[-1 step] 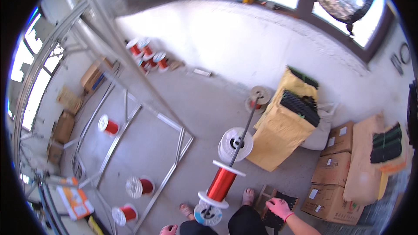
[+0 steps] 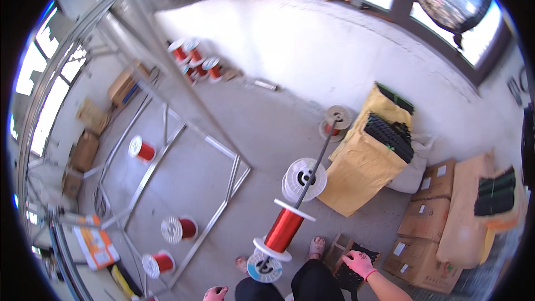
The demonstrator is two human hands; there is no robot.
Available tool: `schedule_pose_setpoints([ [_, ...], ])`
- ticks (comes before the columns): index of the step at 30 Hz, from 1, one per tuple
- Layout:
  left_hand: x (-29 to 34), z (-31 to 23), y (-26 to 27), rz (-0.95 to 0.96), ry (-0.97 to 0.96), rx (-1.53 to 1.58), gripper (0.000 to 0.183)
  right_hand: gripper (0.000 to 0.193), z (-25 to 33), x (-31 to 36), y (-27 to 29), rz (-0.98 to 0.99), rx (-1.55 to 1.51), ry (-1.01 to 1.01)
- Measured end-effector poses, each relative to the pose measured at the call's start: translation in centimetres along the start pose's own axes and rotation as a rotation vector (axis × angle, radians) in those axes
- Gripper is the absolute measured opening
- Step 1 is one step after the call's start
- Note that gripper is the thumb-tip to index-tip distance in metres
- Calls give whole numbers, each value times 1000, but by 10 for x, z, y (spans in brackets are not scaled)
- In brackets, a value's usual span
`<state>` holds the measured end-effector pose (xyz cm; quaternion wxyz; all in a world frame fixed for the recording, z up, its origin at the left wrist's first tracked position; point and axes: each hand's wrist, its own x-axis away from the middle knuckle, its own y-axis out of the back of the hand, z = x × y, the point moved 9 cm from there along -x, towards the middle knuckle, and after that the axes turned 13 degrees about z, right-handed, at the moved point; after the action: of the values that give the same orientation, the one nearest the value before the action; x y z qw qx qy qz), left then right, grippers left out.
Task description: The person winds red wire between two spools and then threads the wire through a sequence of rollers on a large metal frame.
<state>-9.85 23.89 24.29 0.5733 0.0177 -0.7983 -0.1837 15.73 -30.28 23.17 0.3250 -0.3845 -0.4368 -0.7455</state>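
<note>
My right hand (image 2: 360,264), in a pink glove with dark stains at its fingertips, is closed over a dark heap of small black pieces (image 2: 350,280). What its fingers hold is too small to make out. At the lower edge my left hand (image 2: 215,294), also gloved in pink, shows only partly. Its fingers are curled, and whatever is in them cannot be made out. Between my hands and ahead of my knees stands a spool of red wire (image 2: 285,230) on a dark rod (image 2: 316,168). A blue-and-white spool end (image 2: 264,266) lies below it.
Beyond is a white spool (image 2: 304,179). Several red wire spools (image 2: 212,69) stand by the wall, others (image 2: 180,229) within a metal frame (image 2: 222,207) on the left. To the right are a yellow paper sack (image 2: 356,174) with black parts and stacked cartons (image 2: 419,256).
The whole view has shifted slightly. My right hand stays at the black pieces, and my left hand stays curled at the lower edge.
</note>
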Motion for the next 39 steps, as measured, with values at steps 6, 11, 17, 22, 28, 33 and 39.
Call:
schedule_pose_setpoints([
  [6,55,75,-96,220,302,-173,67,68,-25,-21,-26,205,722,-52],
  [11,54,82,-242,455,-72,65,46,62,-2,-25,-53,492,767,68],
  [17,69,137,-329,408,108,620,70,42,-22,43,-19,1353,817,-96],
  [22,-11,88,-391,102,173,723,51,59,9,-77,40,780,1189,-21],
  [28,73,12,-432,606,54,532,45,55,-9,-105,72,864,1146,42],
  [33,141,-27,-484,1194,55,450,56,28,-95,-51,99,1571,1055,-84],
  [39,49,33,-545,1126,-15,364,55,37,-135,-94,16,1905,1180,-12],
])
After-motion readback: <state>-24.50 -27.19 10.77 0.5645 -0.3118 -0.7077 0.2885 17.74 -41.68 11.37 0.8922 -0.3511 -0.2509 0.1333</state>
